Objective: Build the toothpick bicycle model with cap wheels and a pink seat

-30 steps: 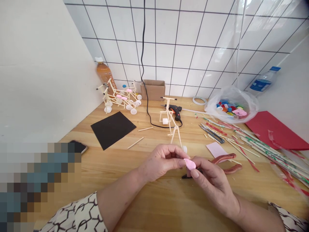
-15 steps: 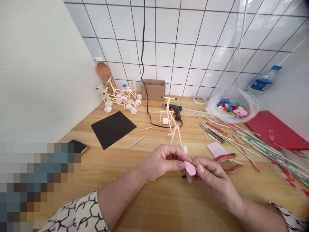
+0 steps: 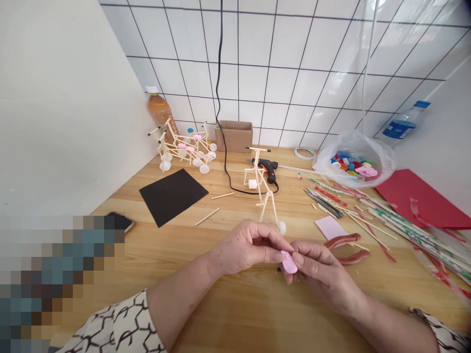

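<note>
Small pink piece (image 3: 289, 262) is pinched between the fingertips of left hand (image 3: 247, 246) and right hand (image 3: 324, 269); slackened pressure could let it drop by red-handled pliers (image 3: 348, 249), just right of the fingers.

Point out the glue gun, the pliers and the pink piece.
Glue gun (image 3: 267, 164): head view, on its black body.
Pliers (image 3: 342, 240): head view, on the upper red handle.
Pink piece (image 3: 289, 263): head view, on its middle.

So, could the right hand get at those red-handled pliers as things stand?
Probably yes. The right hand sits just beside the red-handled pliers, with nothing between them on the wooden table. It pinches the pink piece, though, so would need to let go first.
</note>
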Demonstrator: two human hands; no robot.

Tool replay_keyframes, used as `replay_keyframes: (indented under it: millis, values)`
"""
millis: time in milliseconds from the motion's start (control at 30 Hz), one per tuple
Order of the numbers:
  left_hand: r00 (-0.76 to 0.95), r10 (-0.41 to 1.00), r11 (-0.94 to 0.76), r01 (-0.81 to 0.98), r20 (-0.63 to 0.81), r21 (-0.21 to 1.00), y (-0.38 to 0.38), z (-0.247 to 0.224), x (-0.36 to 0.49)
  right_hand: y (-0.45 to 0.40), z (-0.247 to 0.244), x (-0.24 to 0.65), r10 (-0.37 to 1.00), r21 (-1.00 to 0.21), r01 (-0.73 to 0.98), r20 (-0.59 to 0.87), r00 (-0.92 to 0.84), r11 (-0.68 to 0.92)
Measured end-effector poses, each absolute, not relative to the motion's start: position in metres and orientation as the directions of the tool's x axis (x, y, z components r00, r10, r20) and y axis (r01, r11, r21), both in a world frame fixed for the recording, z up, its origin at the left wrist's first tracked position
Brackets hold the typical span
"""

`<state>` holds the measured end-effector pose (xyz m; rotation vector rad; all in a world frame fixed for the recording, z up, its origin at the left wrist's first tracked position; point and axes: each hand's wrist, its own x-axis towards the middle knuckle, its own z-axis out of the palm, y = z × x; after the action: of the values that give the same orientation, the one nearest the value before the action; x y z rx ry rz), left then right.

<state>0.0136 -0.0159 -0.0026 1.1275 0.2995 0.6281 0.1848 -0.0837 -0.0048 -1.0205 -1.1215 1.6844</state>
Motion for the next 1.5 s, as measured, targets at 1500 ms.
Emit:
replay_keyframes:
  millis: [1500]
  values:
    - [0.759,0.65,0.205,-0.225,0.04,0.952,-0.018,0.0,0.014,-0.085,0.006,0.182,0.974,-0.99,0.116,-0.097,-0.204,-0.074]
